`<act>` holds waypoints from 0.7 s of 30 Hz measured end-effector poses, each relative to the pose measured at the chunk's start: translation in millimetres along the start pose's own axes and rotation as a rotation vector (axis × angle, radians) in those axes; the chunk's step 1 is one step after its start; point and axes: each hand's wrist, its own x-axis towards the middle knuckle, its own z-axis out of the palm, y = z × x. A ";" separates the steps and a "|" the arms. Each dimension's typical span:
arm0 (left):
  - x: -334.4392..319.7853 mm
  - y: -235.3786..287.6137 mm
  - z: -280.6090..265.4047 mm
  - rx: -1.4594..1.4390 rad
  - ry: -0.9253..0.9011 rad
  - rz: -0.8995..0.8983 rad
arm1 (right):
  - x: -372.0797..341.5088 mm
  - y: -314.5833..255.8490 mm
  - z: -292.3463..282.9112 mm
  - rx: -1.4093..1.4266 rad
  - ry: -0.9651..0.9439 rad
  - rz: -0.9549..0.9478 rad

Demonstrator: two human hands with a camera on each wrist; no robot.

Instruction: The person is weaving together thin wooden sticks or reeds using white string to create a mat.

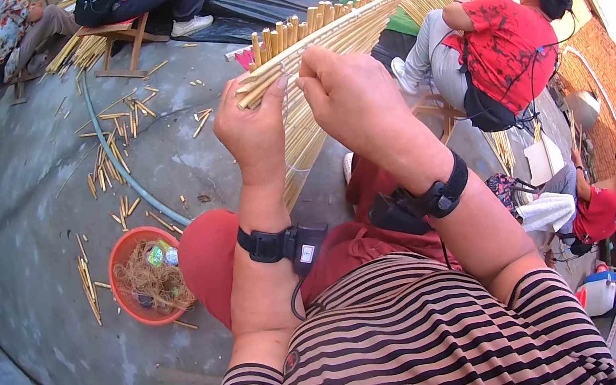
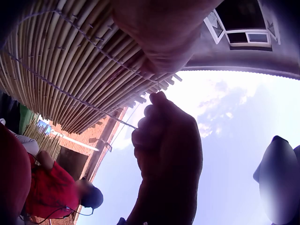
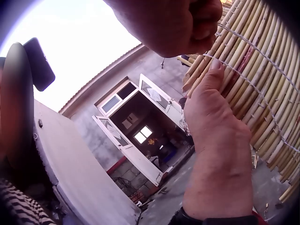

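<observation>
A mat of straw-coloured reeds (image 1: 359, 31), bound in rows with pale twine (image 3: 255, 86), is held up in front of my chest. My left hand (image 1: 254, 132) grips its near corner, the thumb lying along the outermost reeds in the right wrist view. Close beside it, my right hand (image 1: 357, 92) is curled in a fist at the mat's edge. From the left wrist view, a strand of twine (image 2: 124, 123) runs off the mat into the right hand (image 2: 164, 140), and a short strand shows at its fingertips. The insides of the right fingers are hidden.
An orange basin (image 1: 120, 291) of tangled fibre stands on the concrete at left. Cut reed pieces (image 1: 106, 164) lie scattered near a blue hose (image 1: 107, 144). A person in a red shirt (image 1: 509, 39) sits at right by more reeds; other people sit further off.
</observation>
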 end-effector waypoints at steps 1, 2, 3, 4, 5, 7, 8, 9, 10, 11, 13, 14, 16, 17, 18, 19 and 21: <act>-0.3 0.5 -0.1 -0.009 -0.012 0.005 | -0.9 0.4 2.0 0.017 0.021 0.000; -0.6 1.2 -0.4 -0.018 -0.023 0.010 | -1.2 1.7 3.9 0.011 0.040 -0.012; 0.3 0.8 -1.4 -0.026 -0.033 0.014 | 0.7 3.1 6.9 0.005 0.058 -0.026; -0.1 -0.2 -2.2 -0.043 -0.035 -0.003 | 0.8 4.1 8.8 0.000 0.077 -0.038; 0.0 -1.3 -3.2 -0.061 -0.038 -0.017 | 0.3 3.0 10.0 0.003 0.079 -0.046; -0.5 -1.5 -3.3 -0.086 -0.047 -0.025 | -1.0 0.6 12.1 0.007 0.080 -0.063; -1.3 -1.0 -3.8 -0.092 -0.054 -0.020 | -0.5 0.4 14.8 0.012 0.090 -0.068; -2.3 -0.3 -4.5 -0.097 -0.061 -0.014 | 0.7 0.9 18.3 0.018 0.100 -0.073; -2.9 0.4 -6.3 -0.079 -0.076 -0.002 | 1.7 -0.1 19.8 0.022 0.113 -0.080; -3.6 2.2 -6.8 -0.060 -0.091 0.011 | 1.7 -1.5 17.6 0.017 0.079 -0.061; -5.2 9.7 -10.1 -0.114 -0.096 -0.044 | -0.3 -6.5 12.5 0.007 0.006 -0.027; -6.7 15.0 -13.9 -0.185 -0.087 -0.113 | -3.8 -9.8 8.0 0.094 0.001 -0.041; -4.5 40.7 -26.5 -0.317 -0.053 -0.221 | -14.5 -14.4 -5.9 0.274 -0.003 -0.074; 0.2 61.2 -37.9 -0.378 -0.032 -0.261 | -22.5 -14.2 -11.2 0.320 0.069 -0.105; 6.8 77.9 -53.9 -0.341 -0.003 -0.226 | -32.0 -11.6 -17.0 0.365 0.144 -0.135; 15.2 92.3 -73.6 -0.306 0.024 -0.191 | -37.9 -6.0 -22.4 0.409 0.219 -0.165; 32.9 114.2 -117.1 -0.249 0.028 -0.162 | -49.0 17.0 -25.6 0.394 0.195 -0.141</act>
